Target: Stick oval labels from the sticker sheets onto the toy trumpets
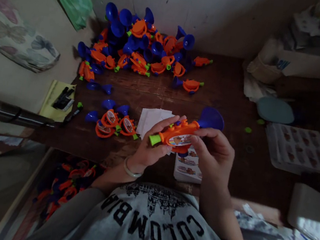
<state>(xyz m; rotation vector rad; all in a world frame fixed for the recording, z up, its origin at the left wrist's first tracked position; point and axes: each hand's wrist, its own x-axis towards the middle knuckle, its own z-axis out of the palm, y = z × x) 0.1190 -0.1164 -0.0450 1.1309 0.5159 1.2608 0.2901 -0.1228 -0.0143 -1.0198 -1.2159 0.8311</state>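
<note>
Both hands hold one orange toy trumpet (179,134) with a blue bell and a green mouthpiece, level above the dark wooden table (230,94). My left hand (150,146), a bangle on its wrist, grips the mouthpiece end from below. My right hand (214,150) pinches the body near the bell, fingers on a sticker on its side. Under the toy lies a sticker sheet (188,167), and white paper slips (151,119) lie just behind it.
A big pile of orange-and-blue toy trumpets (142,47) lies at the table's far side by the wall. Three more trumpets (114,121) sit left of my hands. A plastic tray (298,148) and round lid (275,110) are at right. More toys fill a box (70,187) below left.
</note>
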